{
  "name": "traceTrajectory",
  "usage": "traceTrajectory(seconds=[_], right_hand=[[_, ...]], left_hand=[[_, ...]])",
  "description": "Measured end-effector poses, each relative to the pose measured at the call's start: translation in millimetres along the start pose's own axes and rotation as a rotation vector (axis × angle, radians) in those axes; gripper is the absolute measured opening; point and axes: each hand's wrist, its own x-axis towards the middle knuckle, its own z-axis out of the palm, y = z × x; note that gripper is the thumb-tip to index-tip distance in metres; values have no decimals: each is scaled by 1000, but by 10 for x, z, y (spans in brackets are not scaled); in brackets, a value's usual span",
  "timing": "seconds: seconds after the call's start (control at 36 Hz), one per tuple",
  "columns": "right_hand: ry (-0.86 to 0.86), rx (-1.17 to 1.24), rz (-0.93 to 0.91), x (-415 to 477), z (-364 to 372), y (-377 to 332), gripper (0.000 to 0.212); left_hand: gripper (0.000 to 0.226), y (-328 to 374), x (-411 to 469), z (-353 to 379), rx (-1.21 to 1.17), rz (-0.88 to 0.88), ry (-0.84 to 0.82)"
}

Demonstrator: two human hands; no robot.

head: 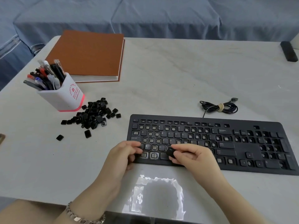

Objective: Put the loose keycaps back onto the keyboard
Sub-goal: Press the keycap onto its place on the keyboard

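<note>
Your right hand [192,156] pinches one small, squarish black keycap [170,152] between thumb and fingertips, low in the frame's centre, over the bottom-left rows of the one flat black plastic keyboard [242,143]. Your left hand [124,155] curls at the keyboard's left corner; whether it holds anything is unclear. One heap of glossy keycaps [93,115], too many to count, lies centre-left, with two strays [87,133] below it.

Pale marble-look table [178,70], glossy top, fills most of view. Behind table's far edge: creased blue-grey cloth [145,16] draped over bulky furniture, spans full width. On table's near edge: bright squarish glare patch [137,199], darker in the middle.
</note>
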Motion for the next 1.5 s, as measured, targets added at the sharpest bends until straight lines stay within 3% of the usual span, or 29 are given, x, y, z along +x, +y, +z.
traceTrajectory(seconds=[0.17, 0.25, 0.36, 0.61, 0.78, 1.03, 1.22, 1.28, 1.5], right_hand=[[54, -229, -8, 61, -19, 111, 27], [32, -317, -84, 106, 80, 168, 30], [-7, -489, -223, 159, 265, 211, 17], [-114, -536, -335, 272, 694, 220, 20], [-111, -629, -363, 311, 830, 270, 20], [-144, -739, -411, 293, 848, 273, 25], [-79, -1073, -557, 293, 814, 279, 19], [-25, -1097, -639, 308, 788, 311, 20], [-57, -930, -619, 359, 776, 443, 21]], left_hand=[[39, -97, 95, -215, 31, 24, 100], [35, -150, 120, -317, 41, 23, 119], [28, -209, 133, -411, 84, 42, 136], [29, -329, 202, -471, 370, 137, 102], [12, -369, 269, -455, 444, 216, 42], [11, -396, 305, -389, 457, 236, 100], [13, -427, 321, -404, 470, 277, 106], [12, -446, 331, -416, 465, 283, 108], [10, -481, 352, -464, 446, 284, 85]])
